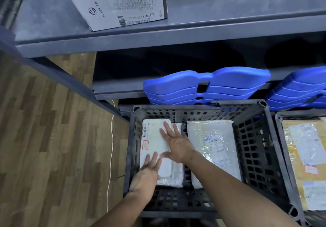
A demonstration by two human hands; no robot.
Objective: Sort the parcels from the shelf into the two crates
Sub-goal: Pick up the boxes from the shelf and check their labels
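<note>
A black slatted crate [250, 135] stands on the floor below the shelf. In its left half lies a white padded parcel [155, 138] with a barcode and a red stamp, on top of another white parcel. My left hand [150, 168] rests flat on its near end, and my right hand [176, 142] lies flat with spread fingers on its right edge. A bubble-wrapped white parcel [213, 145] fills the crate's right half. A second black crate [280, 122] at the right edge holds a brown taped parcel [307, 157]. A white carton [114, 2] stands on the grey shelf [229, 20].
Stacked blue plastic lids [206, 87] lean behind the crates, with another stack [299, 92] at the right. A thin white cord [111, 156] runs down the wooden floor [53, 138] left of the crate. The shelf's grey upright [70, 83] slants across the left.
</note>
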